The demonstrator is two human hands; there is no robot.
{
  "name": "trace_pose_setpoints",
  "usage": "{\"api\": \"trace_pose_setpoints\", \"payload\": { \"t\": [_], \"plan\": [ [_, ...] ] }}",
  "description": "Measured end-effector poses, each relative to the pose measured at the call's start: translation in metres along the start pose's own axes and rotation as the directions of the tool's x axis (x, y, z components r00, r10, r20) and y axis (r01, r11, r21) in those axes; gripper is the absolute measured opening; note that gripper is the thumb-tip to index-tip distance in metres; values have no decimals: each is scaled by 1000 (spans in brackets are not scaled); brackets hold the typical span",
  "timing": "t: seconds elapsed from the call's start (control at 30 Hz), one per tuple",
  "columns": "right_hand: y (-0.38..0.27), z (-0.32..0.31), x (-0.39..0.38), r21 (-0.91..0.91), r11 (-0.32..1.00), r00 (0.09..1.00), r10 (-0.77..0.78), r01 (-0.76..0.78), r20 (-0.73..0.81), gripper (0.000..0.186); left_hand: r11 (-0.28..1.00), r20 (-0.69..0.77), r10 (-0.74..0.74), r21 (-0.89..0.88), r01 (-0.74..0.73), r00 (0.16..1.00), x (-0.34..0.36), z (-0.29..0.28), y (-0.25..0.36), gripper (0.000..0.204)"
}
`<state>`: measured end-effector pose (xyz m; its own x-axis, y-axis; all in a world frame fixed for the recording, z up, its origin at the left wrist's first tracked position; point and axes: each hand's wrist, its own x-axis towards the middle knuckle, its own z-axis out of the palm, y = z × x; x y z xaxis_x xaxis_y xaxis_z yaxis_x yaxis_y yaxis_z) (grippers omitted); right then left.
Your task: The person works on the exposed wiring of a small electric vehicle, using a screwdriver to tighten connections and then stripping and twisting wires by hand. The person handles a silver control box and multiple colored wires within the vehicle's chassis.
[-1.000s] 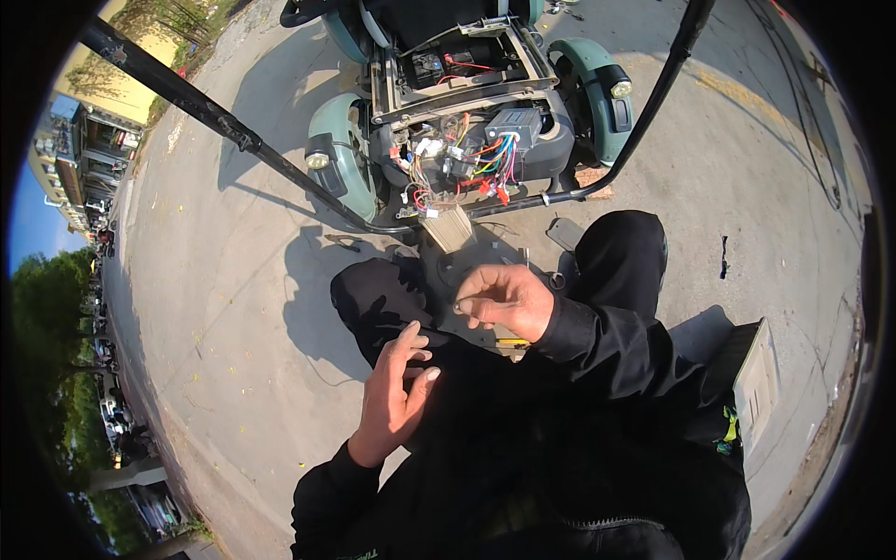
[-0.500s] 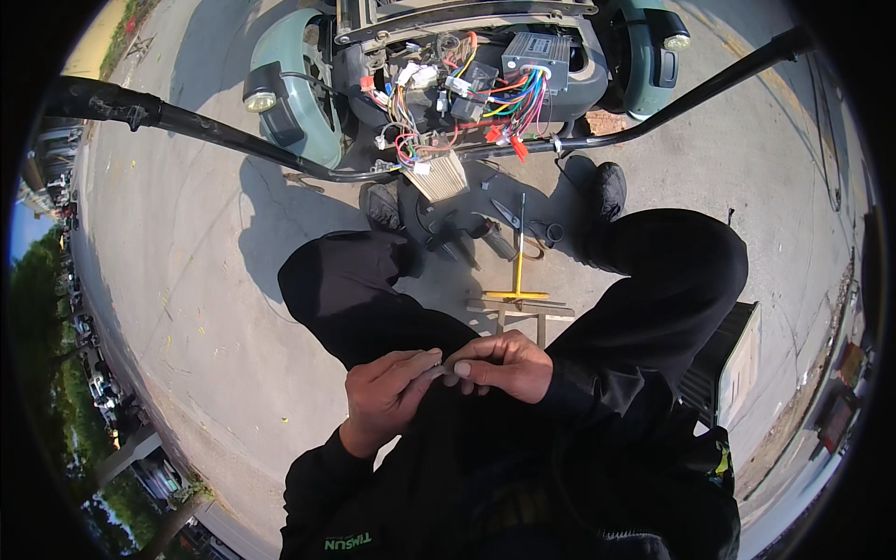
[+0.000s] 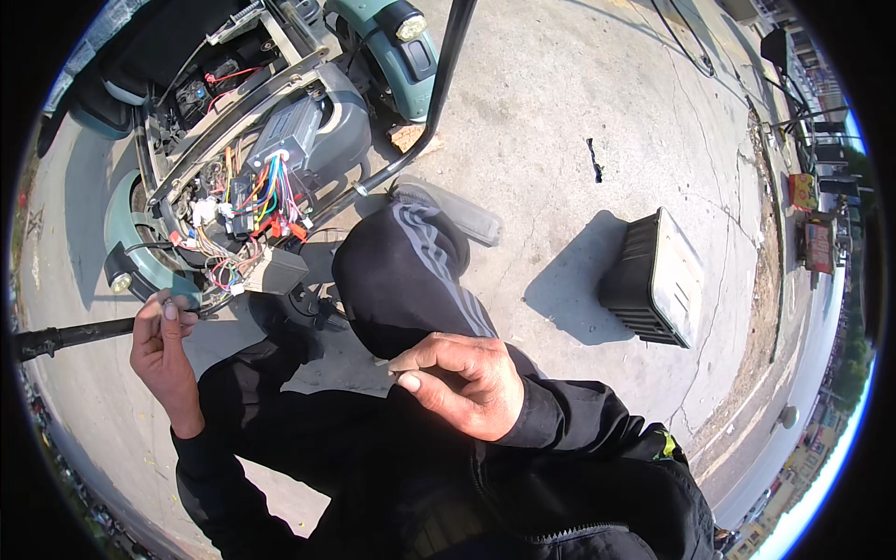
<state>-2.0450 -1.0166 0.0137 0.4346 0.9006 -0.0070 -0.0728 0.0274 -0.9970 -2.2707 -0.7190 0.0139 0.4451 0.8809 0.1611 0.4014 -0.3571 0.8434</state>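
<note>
My left hand (image 3: 168,359) is raised at the left, thumb and fingertips pinched together near the vehicle's black tube (image 3: 79,336). A small greyish thing shows at its fingertips, too small to name. My right hand (image 3: 471,383) is above my lap, thumb and forefinger closed, with a small bit at their tips that I cannot make out. Beyond the left hand lie bundles of coloured wires (image 3: 271,191) with white and red connectors. They run to a silver finned box (image 3: 287,135) on the opened front of a green vehicle. A beige finned box (image 3: 275,273) hangs below.
A black crate-like bin (image 3: 635,285) with a pale top stands on the concrete at the right. The green fender with a lamp (image 3: 411,28) and a bent black tube (image 3: 439,93) rise past my knee. A dark crack or scrap (image 3: 595,161) marks the ground.
My view has swung to the right, bringing the bin fully into sight. The hands, together before, are now wide apart: the left has moved outward toward the vehicle, the right stays over my lap.
</note>
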Motion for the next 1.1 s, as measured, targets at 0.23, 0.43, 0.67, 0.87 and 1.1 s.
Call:
{"api": "trace_pose_setpoints", "payload": {
  "t": [0.23,0.43,0.67,0.87,1.1],
  "plan": [
    [168,-96,-64,154,941,846,338,-301,-412,28,990,165,16,135,-39,986,1,-15,37,22],
    [401,-160,-215,173,220,56,757,-960,-652,28,949,149,-95,312,44,984,-36,-30,69,21],
    [484,-92,-298,-99,202,224,913,-974,-340,37,915,149,-224,373,155,963,-32,-18,59,25],
    [436,-165,-284,61,217,174,894,-974,-413,36,916,185,-266,355,188,946,-28,4,59,24],
    [382,-232,-296,100,227,143,840,-969,-523,35,973,150,-158,189,129,976,-11,0,23,33]
  ]
}}
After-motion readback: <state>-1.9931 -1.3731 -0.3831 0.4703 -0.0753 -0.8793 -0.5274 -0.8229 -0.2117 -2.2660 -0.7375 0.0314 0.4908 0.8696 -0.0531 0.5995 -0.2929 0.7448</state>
